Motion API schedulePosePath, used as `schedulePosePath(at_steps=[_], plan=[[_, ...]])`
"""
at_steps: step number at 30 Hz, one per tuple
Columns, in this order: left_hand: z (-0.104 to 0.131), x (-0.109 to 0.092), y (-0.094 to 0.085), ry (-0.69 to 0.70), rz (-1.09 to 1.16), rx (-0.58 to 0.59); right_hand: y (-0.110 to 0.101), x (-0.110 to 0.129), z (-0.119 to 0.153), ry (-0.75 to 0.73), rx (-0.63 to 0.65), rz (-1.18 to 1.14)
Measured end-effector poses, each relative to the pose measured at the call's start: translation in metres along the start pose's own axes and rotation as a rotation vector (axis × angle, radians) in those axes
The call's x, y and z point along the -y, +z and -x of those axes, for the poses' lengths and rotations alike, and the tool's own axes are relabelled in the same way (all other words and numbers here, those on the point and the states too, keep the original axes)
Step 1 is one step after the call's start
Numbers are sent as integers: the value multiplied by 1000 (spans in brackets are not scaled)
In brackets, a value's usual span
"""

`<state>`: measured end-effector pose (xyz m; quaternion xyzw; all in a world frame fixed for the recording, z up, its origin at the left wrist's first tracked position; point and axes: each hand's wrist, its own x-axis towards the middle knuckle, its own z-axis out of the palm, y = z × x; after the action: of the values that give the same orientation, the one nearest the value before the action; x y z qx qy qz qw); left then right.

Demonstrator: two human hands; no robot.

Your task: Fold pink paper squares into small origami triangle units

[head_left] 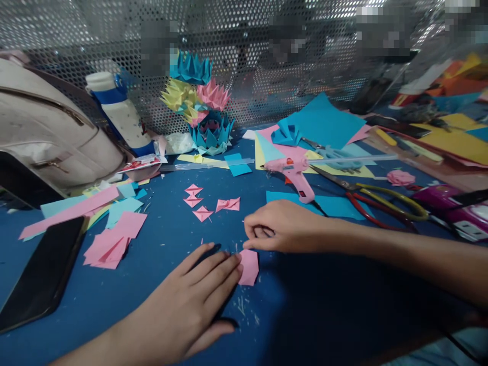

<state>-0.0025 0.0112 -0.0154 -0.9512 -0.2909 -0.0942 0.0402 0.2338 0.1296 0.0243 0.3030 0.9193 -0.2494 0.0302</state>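
Note:
A small pink paper piece [249,268] with angled corners lies on the blue table. My left hand [202,292] rests flat with its fingers stretched out, the fingertips on the left edge of that paper. My right hand [276,229] is closed, thumb and forefinger curled together at the paper's top edge; whatever they may pinch is too small to make out. Beyond my hands lie several folded pink paper pieces [202,213]. To the left is a stack of pink paper squares [112,246]. A pink glue gun [295,173] lies past my right hand.
Left are a dark phone [41,277], paper strips [76,208], a bottle [124,112] and a bag [49,122]. Folded paper flowers [211,129] stand against the perforated metal panel [244,76]. Scissors [385,201] and blue sheets [324,119] lie right.

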Motion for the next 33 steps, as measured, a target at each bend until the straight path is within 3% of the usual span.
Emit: schedulePosePath(at_steps=[2,7,14,23,29,33], plan=[[0,0,0,7,7,15,1,3,1,62,34,14],[-1,0,0,22,0,5,7,6,5,-22,24,29],[-1,0,-2,40,-14,-26,15,-6,-2,-116,-121,-28],[-2,4,1,-24,43,55,24,-5,3,-122,-256,47],[-1,4,3,-17,55,61,27,-4,3,-149,-242,112],[-1,3,5,-26,52,22,27,-7,0,-149,-221,39]])
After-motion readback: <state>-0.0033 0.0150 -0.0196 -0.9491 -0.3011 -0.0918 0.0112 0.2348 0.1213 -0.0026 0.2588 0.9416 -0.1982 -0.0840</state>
